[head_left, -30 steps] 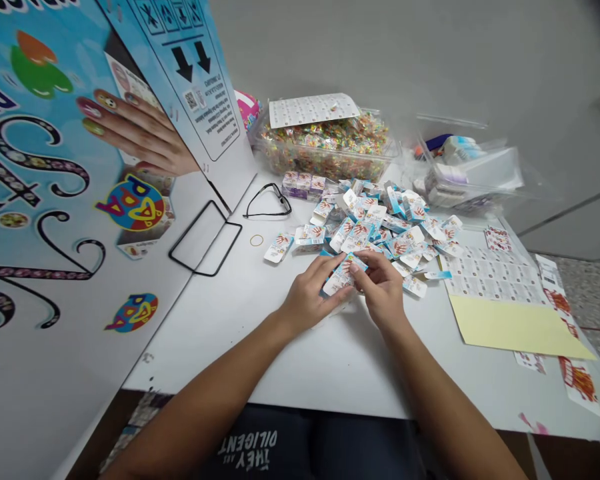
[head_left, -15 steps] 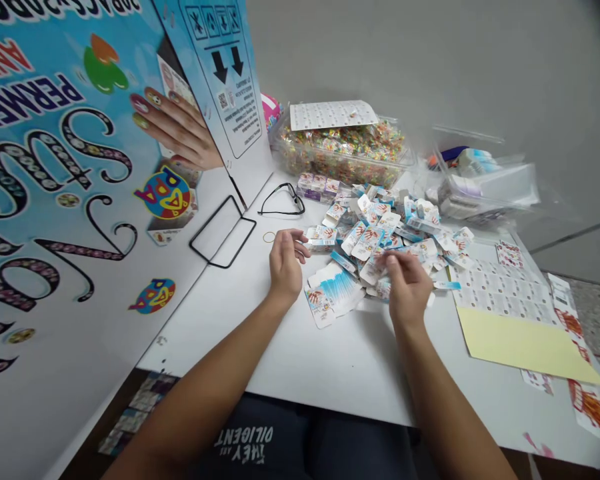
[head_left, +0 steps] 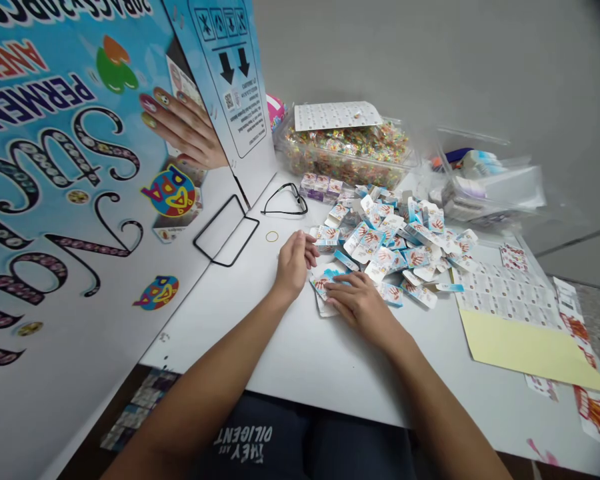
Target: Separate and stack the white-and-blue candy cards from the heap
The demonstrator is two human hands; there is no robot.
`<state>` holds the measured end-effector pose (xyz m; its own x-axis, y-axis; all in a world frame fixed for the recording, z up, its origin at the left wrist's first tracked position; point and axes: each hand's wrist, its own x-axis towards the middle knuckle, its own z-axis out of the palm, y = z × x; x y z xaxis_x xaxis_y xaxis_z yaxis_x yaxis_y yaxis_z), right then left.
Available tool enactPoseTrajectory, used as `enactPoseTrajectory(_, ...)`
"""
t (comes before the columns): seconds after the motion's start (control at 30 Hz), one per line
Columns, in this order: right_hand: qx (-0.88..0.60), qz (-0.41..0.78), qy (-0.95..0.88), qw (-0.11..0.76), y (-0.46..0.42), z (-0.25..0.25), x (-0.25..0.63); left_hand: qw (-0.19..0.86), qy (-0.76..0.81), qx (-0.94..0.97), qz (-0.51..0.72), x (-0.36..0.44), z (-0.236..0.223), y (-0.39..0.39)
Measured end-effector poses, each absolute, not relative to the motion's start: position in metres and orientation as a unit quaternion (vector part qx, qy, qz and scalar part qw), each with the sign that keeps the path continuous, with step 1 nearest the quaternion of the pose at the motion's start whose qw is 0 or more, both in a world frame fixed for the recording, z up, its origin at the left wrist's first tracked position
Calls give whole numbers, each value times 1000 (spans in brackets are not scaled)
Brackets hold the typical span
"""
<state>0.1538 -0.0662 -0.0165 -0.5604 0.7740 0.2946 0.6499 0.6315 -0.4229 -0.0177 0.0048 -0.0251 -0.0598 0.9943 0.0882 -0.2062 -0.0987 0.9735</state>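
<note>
A fanned stack of flat white-and-blue cartons [head_left: 321, 285] lies on the white table in front of me. My right hand [head_left: 364, 303] rests over this stack, palm down, fingers stretched across the cartons and covering much of them. Just to its left, my left hand [head_left: 295, 265] hovers with loosely curved fingers and nothing visible in it. Its fingertips are near the edge of a heap of small folded boxes [head_left: 367, 243], which are printed with hands and lie jumbled behind my right hand.
A clear tub [head_left: 350, 160] of colourful wrapped pieces stands behind the heap, with a plastic container [head_left: 490, 190] to its right. Glasses [head_left: 285, 200], a rubber band [head_left: 272, 236] and a black frame [head_left: 226, 230] lie left. A large printed carton [head_left: 80, 200] borders the left; yellow paper [head_left: 535, 353] lies right.
My right hand has moved left and toward me, from the heap of boxes onto the flat carton stack. My left hand has shifted slightly right. The view has shifted a little.
</note>
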Motion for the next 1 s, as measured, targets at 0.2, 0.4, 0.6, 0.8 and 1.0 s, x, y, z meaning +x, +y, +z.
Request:
enactPoseTrajectory(0.2,-476,52,-733,484,-68,-21,160,517,473,565,436,-15,-21,-3)
enactPoseTrajectory(0.4,-380,24,-781,496,-74,-21,153,779,305,463,293,-10,-16,-16)
enactPoseTrajectory(0.6,-387,12,-808,444,-77,-19,137,763,352,427,335,-9,-17,-24)
enactPoseTrajectory(0.8,-451,21,-817,359,-73,-15,143,812,272,406,319,-2,-8,-30)
enactPoseTrajectory(1.0,-436,113,-773,447,-78,-5,146,682,391,535,310,-6,-5,-37)
